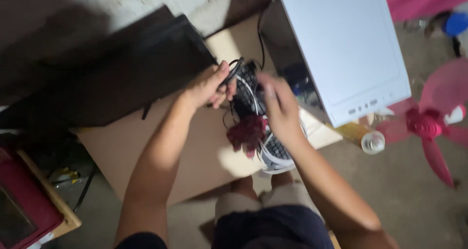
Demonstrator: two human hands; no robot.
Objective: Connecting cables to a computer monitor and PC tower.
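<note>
Overhead, a white computer case [341, 49] and black panel [122, 68] are seen flanking cardboard [161, 146]; black cables [234, 71] are gripped by the left hand [209, 85], while the blurred right hand [278, 107] cannot be judged.

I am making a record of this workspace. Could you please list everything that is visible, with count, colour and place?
black cables: a few, black, in the left hand
keyboard: one, black and white, under the hands
cloth: one, dark red, on the keyboard
computer case: one, white, upper right
cardboard: one sheet, brown, on the floor
black panel: one, upper left
bottle: one, yellowish, by the case
fan: one, pink, right edge
left hand: grips the cables
right hand: blurred, over the keyboard
</note>
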